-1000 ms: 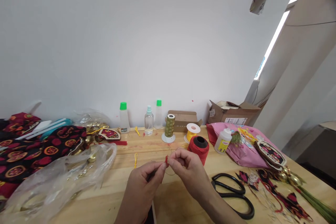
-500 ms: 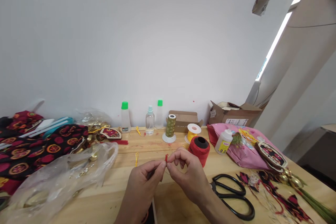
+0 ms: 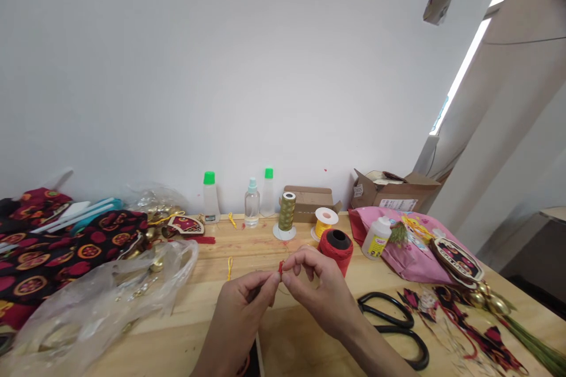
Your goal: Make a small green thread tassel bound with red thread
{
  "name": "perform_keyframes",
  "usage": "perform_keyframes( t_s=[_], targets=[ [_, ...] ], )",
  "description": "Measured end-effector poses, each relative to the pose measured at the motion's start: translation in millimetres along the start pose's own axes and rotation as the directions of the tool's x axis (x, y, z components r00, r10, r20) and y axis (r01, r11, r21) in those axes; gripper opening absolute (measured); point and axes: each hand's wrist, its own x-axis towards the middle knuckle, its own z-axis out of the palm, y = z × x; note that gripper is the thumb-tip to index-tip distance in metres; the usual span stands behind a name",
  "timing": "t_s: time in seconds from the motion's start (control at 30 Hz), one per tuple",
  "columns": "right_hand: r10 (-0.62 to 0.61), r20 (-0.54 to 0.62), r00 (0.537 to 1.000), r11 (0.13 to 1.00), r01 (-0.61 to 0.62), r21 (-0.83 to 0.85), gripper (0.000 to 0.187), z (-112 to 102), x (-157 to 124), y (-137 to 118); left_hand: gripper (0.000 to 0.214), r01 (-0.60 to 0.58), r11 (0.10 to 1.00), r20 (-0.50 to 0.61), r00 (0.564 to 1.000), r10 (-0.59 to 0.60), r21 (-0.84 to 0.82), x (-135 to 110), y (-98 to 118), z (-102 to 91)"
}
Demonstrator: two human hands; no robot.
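Between my fingertips, over the middle of the table, is a small piece of red thread (image 3: 281, 267). My left hand (image 3: 250, 301) pinches it from the left. From the right, my right hand (image 3: 312, 283) holds it between thumb and forefinger, with the other fingers curled. How the thread is looped or knotted is too small to make out. Just beyond my right hand stands a large spool of red thread (image 3: 336, 252). Black-handled scissors (image 3: 400, 330) lie right of my right forearm, their blades hidden by it. Under my left wrist a dark, light-edged piece (image 3: 255, 359) shows partly.
Along the wall stand green-capped bottles (image 3: 211, 197), a clear bottle (image 3: 252, 206), a green thread cone (image 3: 287, 212) and a yellow spool (image 3: 326, 221). A glue bottle (image 3: 377, 238) leans on a pink bag (image 3: 411, 259). Patterned fabric (image 3: 44, 253) and a plastic bag (image 3: 97, 300) lie left, fabric scraps (image 3: 469, 321) right.
Both hands stay nearly in place, still pinching the red thread. The right fingers have shifted slightly, and the view has moved a little.
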Motion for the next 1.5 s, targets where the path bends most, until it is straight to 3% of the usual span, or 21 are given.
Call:
perform_keyframes(
  t_s=[0.1,0.23,0.37,0.5,0.6,0.8,0.97,1.1,1.23,1.37,1.5],
  targets=[
    [-0.003,-0.015,1.000,0.995,0.004,0.100,0.010,-7,3,-1,0.033,0.109,0.975,0.051,0.994,-0.101,-0.192,1,1,-0.1],
    [-0.171,-0.041,0.984,0.985,0.172,0.023,0.009,-10,3,-1,0.033,0.174,0.903,0.097,0.984,-0.147,-0.394,1,3,-1.0],
    [-0.284,-0.029,0.958,0.959,0.284,-0.013,0.010,-7,1,1,0.031,0.180,0.872,0.147,0.981,-0.125,-0.454,1,3,-1.5],
    [-0.298,-0.063,0.952,0.954,0.300,0.026,0.014,-3,0,3,0.033,0.189,0.872,0.176,0.977,-0.120,-0.452,1,2,-0.7],
    [-0.264,-0.071,0.962,0.961,0.269,0.070,0.012,-2,-2,0,0.033,0.189,0.875,0.187,0.976,-0.116,-0.445,0,2,-0.7],
    [-0.070,-0.062,0.996,0.964,0.084,0.251,0.006,1,-5,-4,0.036,0.203,0.890,0.219,0.968,-0.119,-0.409,0,4,0.4],
    [0.004,-0.052,0.999,0.943,0.013,0.333,0.006,3,-4,-2,0.034,0.177,0.901,0.170,0.978,-0.118,-0.396,-1,3,2.5],
    [0.040,-0.029,0.999,0.913,-0.025,0.407,0.006,1,-4,-5,0.037,0.214,0.860,0.182,0.973,-0.144,-0.463,-2,2,1.6],
    [0.071,0.002,0.998,0.842,-0.060,0.536,0.010,-5,-1,-7,0.027,0.262,0.797,0.206,0.963,-0.176,-0.544,-3,2,-0.9],
    [-0.011,-0.080,0.997,0.930,0.039,0.365,0.006,-9,1,-9,0.028,0.278,0.760,0.231,0.958,-0.171,-0.587,-2,3,-2.3],
    [-0.130,-0.053,0.990,0.983,0.136,0.127,0.008,-8,0,-10,0.031,0.259,0.782,0.227,0.962,-0.155,-0.567,-1,2,-2.1]
  ],
)
